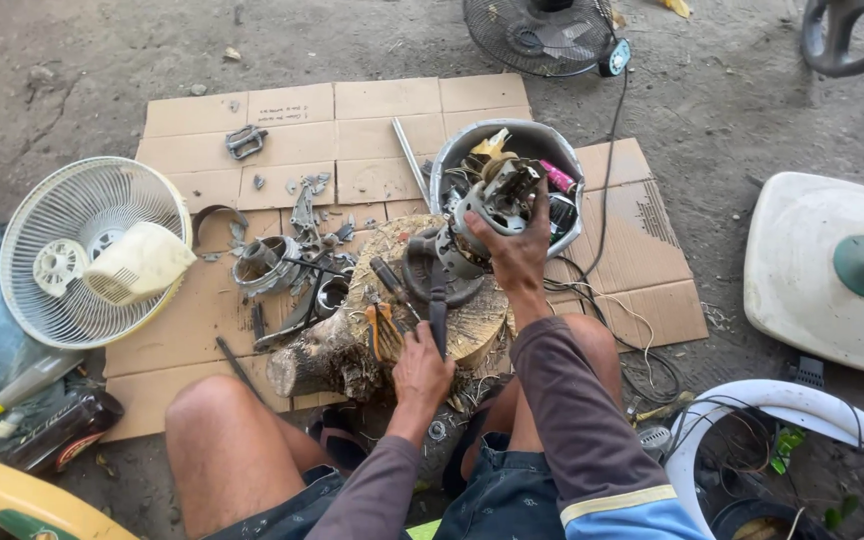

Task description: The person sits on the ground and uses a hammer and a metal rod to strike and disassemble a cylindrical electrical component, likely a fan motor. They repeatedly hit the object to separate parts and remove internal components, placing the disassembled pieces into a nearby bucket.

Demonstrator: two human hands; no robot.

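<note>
Left hand (422, 372) closed round a dark tool handle (438, 318); right hand (517, 250) clamped on a fan motor (497, 200), both over a wood stump (422, 310). Beyond: metal bowl (452, 160), cardboard (292, 130), white fan guard (82, 250) further left.

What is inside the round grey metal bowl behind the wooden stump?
The grey metal bowl holds a yellow piece, a pink item and dark parts. The right hand and fan motor cover its bottom.
</note>
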